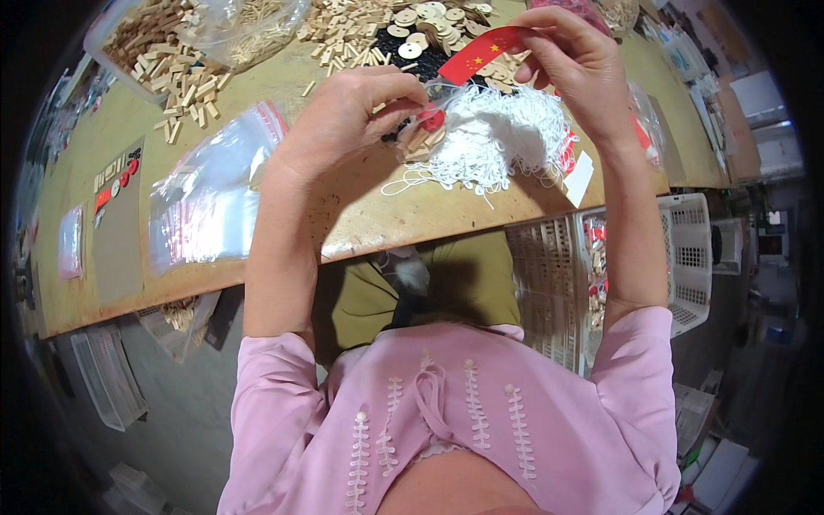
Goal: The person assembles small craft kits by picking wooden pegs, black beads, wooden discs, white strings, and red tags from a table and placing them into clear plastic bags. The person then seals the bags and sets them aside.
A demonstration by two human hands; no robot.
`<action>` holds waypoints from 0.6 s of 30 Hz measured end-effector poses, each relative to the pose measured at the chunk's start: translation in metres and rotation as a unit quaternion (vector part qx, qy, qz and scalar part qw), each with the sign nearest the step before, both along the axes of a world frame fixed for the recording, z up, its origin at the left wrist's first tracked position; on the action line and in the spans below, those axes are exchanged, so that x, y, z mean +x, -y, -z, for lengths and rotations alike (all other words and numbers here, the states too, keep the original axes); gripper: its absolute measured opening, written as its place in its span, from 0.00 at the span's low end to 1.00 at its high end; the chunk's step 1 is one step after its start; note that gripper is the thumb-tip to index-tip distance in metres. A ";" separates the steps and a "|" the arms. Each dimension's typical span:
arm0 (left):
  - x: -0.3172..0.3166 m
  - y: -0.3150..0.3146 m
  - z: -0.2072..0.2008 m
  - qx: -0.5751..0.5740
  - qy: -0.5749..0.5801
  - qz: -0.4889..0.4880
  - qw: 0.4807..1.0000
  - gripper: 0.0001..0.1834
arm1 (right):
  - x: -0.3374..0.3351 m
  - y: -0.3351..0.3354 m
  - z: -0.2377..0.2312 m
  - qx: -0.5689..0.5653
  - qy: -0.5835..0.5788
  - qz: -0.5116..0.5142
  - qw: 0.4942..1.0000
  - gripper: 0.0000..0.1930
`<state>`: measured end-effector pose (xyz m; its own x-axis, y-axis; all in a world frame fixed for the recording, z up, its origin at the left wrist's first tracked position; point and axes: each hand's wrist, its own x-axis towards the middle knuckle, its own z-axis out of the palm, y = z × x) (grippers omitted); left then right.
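In my right hand (584, 73), a small red paper flag with yellow stars (481, 58) is pinched between thumb and fingers. My left hand (343, 118) grips a small clear plastic bag (422, 142) by its upper part. Inside the bag show a round red piece (433, 120) and some pale wooden pieces. The flag is just above and right of the bag's top, over a heap of white string loops (511, 129). A white slip (579, 178) lies at the table edge, below my right hand.
Wooden blocks (204, 90) spill from a plastic tub at the far left. Wooden discs (410, 50) and black pieces lie at the back. Empty zip bags (210, 206) and a sample board (120, 215) rest on the left. White plastic baskets (687, 257) stand below the table's right edge.
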<state>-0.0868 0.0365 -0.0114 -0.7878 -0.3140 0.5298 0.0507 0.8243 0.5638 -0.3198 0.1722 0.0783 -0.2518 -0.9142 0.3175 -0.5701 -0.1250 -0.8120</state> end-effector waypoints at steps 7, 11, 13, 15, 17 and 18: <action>0.003 0.004 -0.003 0.045 -0.023 0.018 0.999 0.09 | -0.002 0.037 0.019 0.053 -0.052 -0.086 0.994 0.07; 0.002 0.004 0.000 0.047 -0.037 0.011 0.998 0.08 | -0.003 0.037 0.012 0.121 -0.040 -0.119 0.985 0.07; 0.001 0.004 0.001 0.057 -0.041 0.006 0.998 0.08 | -0.001 0.038 0.010 0.143 -0.032 -0.143 0.979 0.06; 0.001 0.003 0.000 0.074 -0.042 0.003 0.996 0.07 | 0.004 0.038 0.010 0.169 -0.027 -0.156 0.973 0.06; 0.000 0.001 0.000 0.088 -0.044 -0.002 0.995 0.07 | 0.014 0.038 0.012 0.200 -0.028 -0.158 0.967 0.06; 0.000 0.000 0.000 0.094 -0.045 -0.004 0.995 0.07 | 0.017 0.039 0.017 0.198 -0.028 -0.162 0.966 0.06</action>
<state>-0.0866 0.0368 -0.0112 -0.7369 -0.4193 0.5302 0.1026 0.7059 0.7008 -0.3033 0.1336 0.0615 0.0748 -0.9949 -0.0676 -0.5977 0.0095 -0.8016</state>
